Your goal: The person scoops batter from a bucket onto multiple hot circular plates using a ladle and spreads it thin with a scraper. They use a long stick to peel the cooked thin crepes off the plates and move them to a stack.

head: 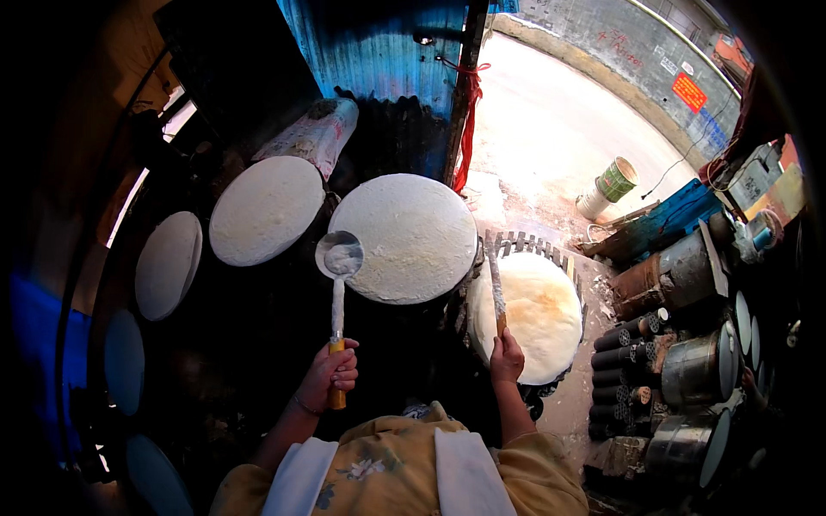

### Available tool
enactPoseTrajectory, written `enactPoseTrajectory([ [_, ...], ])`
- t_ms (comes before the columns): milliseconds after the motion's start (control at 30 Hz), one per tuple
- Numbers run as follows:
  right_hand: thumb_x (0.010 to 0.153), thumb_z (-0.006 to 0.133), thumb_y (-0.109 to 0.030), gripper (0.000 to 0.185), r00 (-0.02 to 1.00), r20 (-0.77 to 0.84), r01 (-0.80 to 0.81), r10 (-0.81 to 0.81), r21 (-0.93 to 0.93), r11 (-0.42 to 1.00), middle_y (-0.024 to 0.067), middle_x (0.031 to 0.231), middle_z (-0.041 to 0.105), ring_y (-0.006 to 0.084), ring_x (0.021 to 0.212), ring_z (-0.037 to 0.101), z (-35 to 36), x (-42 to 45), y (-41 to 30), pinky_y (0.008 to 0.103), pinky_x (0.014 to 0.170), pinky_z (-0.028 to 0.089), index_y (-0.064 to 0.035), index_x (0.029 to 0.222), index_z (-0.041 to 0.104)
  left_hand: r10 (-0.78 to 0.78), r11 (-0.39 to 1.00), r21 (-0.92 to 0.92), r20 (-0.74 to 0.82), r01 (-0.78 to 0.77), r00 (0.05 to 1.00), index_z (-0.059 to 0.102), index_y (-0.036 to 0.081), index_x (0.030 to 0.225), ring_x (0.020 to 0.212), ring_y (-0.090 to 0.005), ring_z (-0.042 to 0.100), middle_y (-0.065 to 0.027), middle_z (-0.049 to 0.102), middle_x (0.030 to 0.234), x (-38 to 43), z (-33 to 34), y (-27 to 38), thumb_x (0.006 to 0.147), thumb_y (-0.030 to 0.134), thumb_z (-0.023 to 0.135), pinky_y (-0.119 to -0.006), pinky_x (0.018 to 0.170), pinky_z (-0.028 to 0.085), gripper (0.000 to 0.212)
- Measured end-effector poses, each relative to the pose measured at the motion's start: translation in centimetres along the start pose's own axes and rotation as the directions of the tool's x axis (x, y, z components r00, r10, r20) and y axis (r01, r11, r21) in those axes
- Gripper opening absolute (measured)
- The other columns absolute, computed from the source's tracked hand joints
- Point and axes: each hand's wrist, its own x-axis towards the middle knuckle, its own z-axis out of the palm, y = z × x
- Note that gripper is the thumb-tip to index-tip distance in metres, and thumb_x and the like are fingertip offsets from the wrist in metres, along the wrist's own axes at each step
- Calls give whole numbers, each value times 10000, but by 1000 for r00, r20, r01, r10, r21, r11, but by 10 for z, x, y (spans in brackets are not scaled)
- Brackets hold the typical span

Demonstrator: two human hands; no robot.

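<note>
My left hand [326,375] grips the yellow handle of a metal ladle [339,258]. White batter sits in the ladle's bowl, and more coats its shaft. Beyond the bowl lies a large round griddle [406,238] covered with a white layer; the ladle overlaps its left edge in the picture. My right hand [507,356] holds a flat wooden stick [495,277] crusted with white batter. Beneath that stick is a round pale flatbread [542,309], browned in its upper part, on a slatted round stand [526,242]. Whether the stick touches the bread, I cannot tell.
More white-covered discs [268,211] curve away to the left into darkness. Several perforated coal briquettes [613,358] are stacked at right beside metal cylinders [694,367]. A blue corrugated door [387,58] stands ahead, next to a bright doorway. Outside is a green-and-white bucket [610,187].
</note>
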Motion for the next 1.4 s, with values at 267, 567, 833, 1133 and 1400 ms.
enactPoseTrajectory([
  [267,835,640,-88,317,870,76,-447,486,536,716,-13,714,604,36,585,495,6,-23,-48,188,534,407,22,1129,597,-73,762,636,-106,124,992,418,83,1038,460,-61,379,-8,417,644,170,100,-38,838,53,530,-202,401,351,231],
  [567,827,632,-23,253,794,428,-578,432,752,318,13,760,629,36,616,536,-31,4,-62,179,553,426,28,1074,620,-472,645,-397,464,653,749,444,57,1042,414,-45,370,19,397,585,203,118,-12,920,57,418,-184,361,350,125],
  [833,922,527,-208,243,677,507,-680,533,709,189,-1,486,407,81,323,340,-2,53,-100,220,288,274,-53,1106,562,34,872,-446,465,202,884,517,42,1062,399,-4,327,45,349,568,133,100,38,986,220,402,-134,342,315,225],
  [1133,898,568,-271,220,455,887,-796,76,367,481,-7,525,441,100,390,402,66,15,-183,226,332,310,-86,1015,543,406,799,-436,-115,-414,906,486,90,998,412,4,300,65,359,572,-43,-37,28,943,161,499,-127,348,270,91],
  [1400,891,581,-201,305,159,926,-665,-343,358,656,98,954,626,174,836,582,127,-58,-330,275,726,483,19,1102,568,562,43,-376,-757,-926,334,492,155,933,493,-35,407,52,411,614,-177,-113,-67,904,132,561,-179,457,373,78],
])
